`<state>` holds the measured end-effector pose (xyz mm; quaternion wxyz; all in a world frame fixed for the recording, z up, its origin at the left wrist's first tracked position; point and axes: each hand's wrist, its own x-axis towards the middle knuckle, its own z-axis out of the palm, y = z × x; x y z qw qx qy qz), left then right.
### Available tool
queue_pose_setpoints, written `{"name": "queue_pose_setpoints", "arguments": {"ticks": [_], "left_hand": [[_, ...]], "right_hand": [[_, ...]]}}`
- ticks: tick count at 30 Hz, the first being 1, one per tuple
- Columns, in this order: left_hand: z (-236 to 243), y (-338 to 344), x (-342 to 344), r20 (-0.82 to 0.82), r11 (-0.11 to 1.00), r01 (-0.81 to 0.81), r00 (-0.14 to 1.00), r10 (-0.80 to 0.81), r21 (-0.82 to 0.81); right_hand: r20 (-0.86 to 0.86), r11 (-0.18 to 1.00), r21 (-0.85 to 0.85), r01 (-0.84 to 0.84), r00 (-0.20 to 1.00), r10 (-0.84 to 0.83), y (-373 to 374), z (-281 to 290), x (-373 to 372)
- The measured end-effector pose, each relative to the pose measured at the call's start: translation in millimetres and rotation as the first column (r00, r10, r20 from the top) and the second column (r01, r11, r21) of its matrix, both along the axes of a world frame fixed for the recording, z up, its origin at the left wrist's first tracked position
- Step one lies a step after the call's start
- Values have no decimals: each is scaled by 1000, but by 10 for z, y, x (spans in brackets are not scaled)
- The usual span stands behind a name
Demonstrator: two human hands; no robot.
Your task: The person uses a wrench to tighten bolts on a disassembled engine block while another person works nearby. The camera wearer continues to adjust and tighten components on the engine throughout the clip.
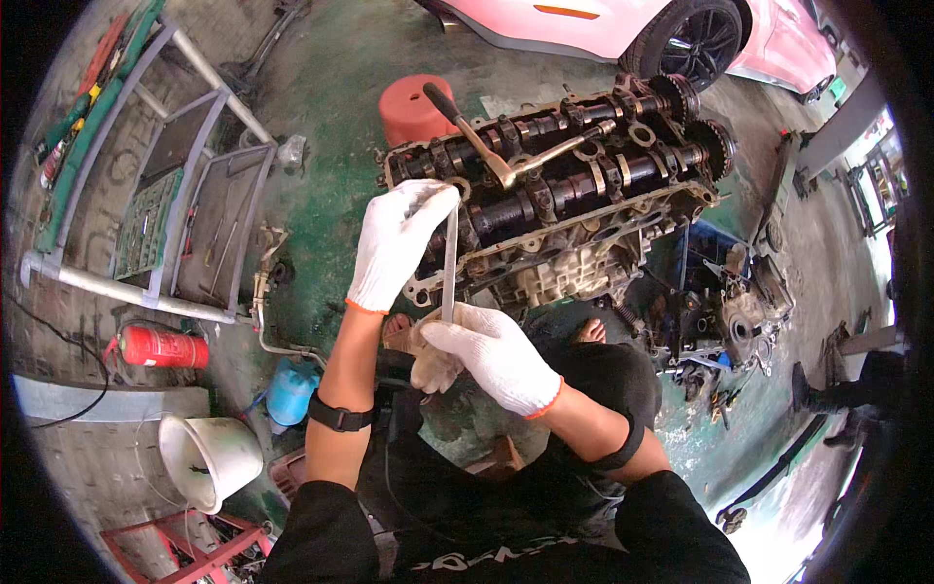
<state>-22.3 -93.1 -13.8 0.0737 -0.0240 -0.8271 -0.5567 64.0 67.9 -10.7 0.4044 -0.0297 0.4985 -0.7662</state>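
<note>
A person sits at the near side of a partly opened engine [550, 204], both hands in white knit gloves and raised between the body and the engine's near left corner. The left hand [399, 243] has thumb and fingers pinched together on the upper end of a narrow, flat grey strip [449, 258]. The right hand [501, 358] clamps the lower end, thumb laid against it; its other fingertips are hidden. The strip thus stands lengthwise between the two hands, in front of the engine's left end; whether it touches the engine cannot be told. A crumpled beige cloth [434, 368] shows just below the right fingers, and it is unclear whether they grip it too.

On top of the engine, across its exposed camshafts, lies a ratchet wrench [475, 139] with a dark handle. A red stool [404, 115] stands just beyond the engine's far left corner, and a pink car [574, 27] is parked behind the engine. Loose metal parts [744, 307] lie to the engine's right, while a red fire extinguisher [167, 346] lies well to its left.
</note>
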Motion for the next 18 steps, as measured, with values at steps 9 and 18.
{"name": "queue_pose_setpoints", "arguments": {"ticks": [9, 18], "left_hand": [[-84, -94, -28, -72, 997, -75, 995, 75, 5], [-116, -33, -53, 5, 998, -33, 999, 32, 57]], "right_hand": [[-256, 975, 153, 159, 960, -116, 385, 237, -193], [-375, 834, 23, 552, 778, -504, 617, 226, -392]]}}
